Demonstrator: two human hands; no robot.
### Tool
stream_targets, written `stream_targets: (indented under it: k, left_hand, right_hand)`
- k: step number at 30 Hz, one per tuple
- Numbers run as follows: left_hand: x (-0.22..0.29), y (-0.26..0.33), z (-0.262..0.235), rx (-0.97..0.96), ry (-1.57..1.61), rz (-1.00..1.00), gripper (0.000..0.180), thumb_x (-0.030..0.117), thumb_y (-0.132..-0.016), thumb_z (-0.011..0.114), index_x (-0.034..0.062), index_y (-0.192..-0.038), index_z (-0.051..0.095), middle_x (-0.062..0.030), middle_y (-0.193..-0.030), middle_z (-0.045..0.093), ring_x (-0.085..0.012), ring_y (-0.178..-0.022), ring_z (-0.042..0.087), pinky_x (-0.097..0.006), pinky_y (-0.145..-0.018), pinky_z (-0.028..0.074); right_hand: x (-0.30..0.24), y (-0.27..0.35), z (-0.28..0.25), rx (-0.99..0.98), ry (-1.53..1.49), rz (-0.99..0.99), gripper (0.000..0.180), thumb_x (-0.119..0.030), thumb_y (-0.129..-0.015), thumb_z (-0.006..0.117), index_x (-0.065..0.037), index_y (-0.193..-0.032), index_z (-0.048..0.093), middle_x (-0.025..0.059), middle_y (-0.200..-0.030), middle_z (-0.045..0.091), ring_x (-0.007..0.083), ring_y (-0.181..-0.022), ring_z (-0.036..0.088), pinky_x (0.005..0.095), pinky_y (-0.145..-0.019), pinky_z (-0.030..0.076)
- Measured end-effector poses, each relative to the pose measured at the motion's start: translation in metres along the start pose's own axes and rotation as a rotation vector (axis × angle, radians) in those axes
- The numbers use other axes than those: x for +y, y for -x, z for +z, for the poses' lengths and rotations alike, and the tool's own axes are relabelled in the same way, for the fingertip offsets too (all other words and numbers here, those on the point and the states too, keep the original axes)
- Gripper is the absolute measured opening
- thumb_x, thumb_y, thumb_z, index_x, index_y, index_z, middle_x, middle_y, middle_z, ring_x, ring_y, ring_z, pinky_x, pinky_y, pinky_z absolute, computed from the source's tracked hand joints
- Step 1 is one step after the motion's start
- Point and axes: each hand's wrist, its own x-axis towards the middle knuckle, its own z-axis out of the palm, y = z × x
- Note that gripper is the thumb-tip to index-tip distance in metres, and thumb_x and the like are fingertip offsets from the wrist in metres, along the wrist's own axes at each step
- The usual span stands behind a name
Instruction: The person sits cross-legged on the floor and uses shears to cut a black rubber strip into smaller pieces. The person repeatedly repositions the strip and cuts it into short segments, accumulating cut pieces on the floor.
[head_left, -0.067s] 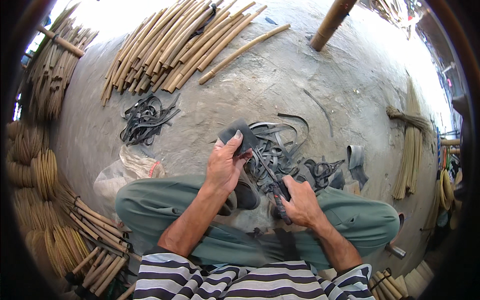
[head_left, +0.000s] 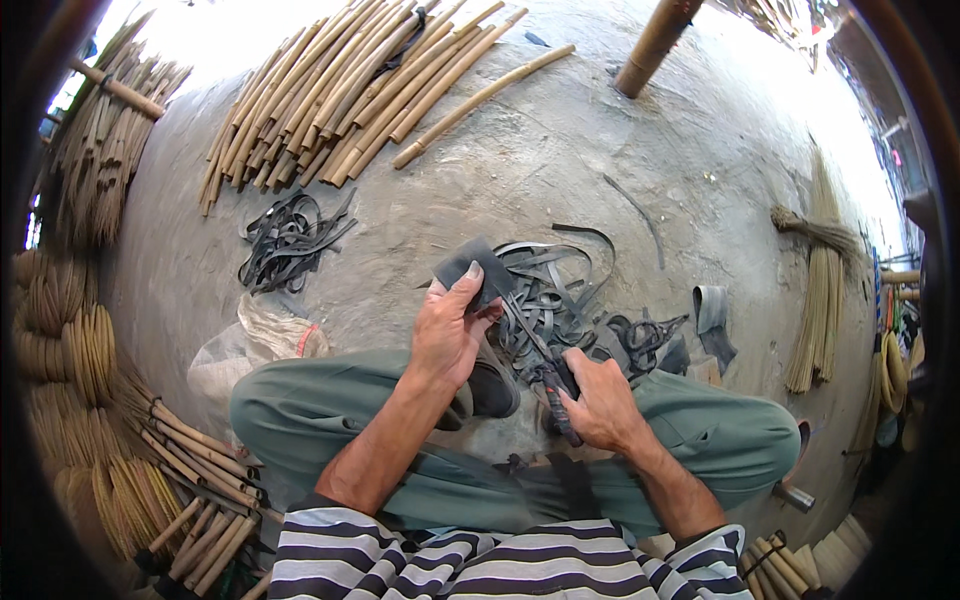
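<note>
My left hand (head_left: 448, 335) is closed on a dark rubber sheet (head_left: 468, 262), its thumb lying on top. In my right hand (head_left: 603, 402) is a pair of scissors (head_left: 557, 392) with dark wrapped handles. Their blades point up and left and meet the sheet's lower right edge; how far apart the blades are is hard to make out. Just beyond, a tangle of cut rubber strips (head_left: 552, 282) lies on the floor. More dark scraps (head_left: 640, 338) lie right of it, beside a curved rubber piece (head_left: 712, 318).
Bamboo poles (head_left: 330, 100) are piled at the far left, with another heap of rubber strips (head_left: 290, 238) nearer. A pale sack (head_left: 262, 335) lies by my left knee. A bamboo post (head_left: 655, 50) stands far ahead. Bundled thin sticks (head_left: 817, 310) lie right; coiled cane (head_left: 90, 350) is stacked left.
</note>
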Motion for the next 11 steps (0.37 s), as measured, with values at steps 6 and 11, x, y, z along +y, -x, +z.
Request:
stream_targets:
  k: [6, 11]
  left_hand:
    - [-0.02, 0.012, 0.004, -0.047, -0.033, -0.075, 0.016, 0.017, -0.108, 0.061, 0.0102, -0.123, 0.064, -0.0016, -0.102, 0.073, -0.0118, -0.082, 0.069, -0.029, -0.076, 0.058]
    - [-0.029, 0.018, 0.0, -0.064, -0.045, -0.133, 0.018, 0.018, -0.108, 0.062, 0.0109, -0.124, 0.064, -0.0016, -0.103, 0.073, -0.0121, -0.082, 0.069, -0.03, -0.079, 0.059]
  right_hand:
    - [0.004, 0.0, 0.0, 0.028, 0.067, -0.005, 0.039, -0.034, -0.09, 0.075, -0.002, -0.102, 0.057, 0.0195, -0.081, 0.068, 0.0437, -0.083, 0.067, 0.0499, -0.081, 0.044]
    - [0.004, 0.001, 0.0, 0.068, 0.045, 0.005, 0.041, -0.037, -0.09, 0.076, -0.002, -0.102, 0.057, 0.0195, -0.084, 0.069, 0.0422, -0.085, 0.068, 0.0504, -0.081, 0.043]
